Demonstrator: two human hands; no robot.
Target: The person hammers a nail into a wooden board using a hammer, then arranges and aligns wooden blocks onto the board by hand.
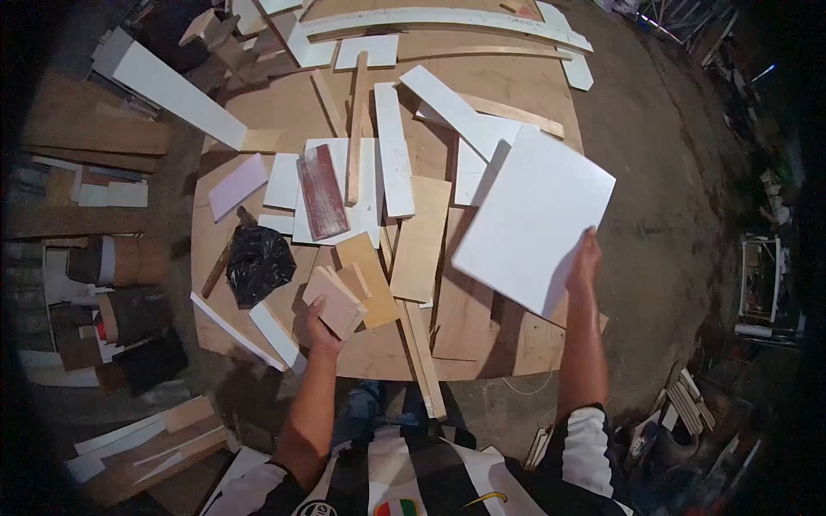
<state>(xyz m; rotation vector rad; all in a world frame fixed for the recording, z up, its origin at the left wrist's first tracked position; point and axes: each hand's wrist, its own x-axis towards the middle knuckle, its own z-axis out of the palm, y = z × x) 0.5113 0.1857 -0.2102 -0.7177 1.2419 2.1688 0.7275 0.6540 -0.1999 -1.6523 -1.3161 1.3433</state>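
Note:
My left hand [322, 327] is closed on a small tan wood block [335, 303], above the near part of the wooden table [344, 368]. A yellowish board [379, 297] lies just right of that block. At the right, my right hand [585, 262] grips the lower right edge of a large white board [538, 219], which is held tilted over the table's right side. Most of my right fingers are hidden behind the board. Between the hands lies a light plywood piece [422, 236].
A black plastic bag [260, 265] and a red-brown board [323, 191] lie left of centre. White strips [394, 150] and a long white plank [447, 17] are farther back. Board stacks [155, 443] stand on the floor at left; scrap wood [688, 402] is at lower right.

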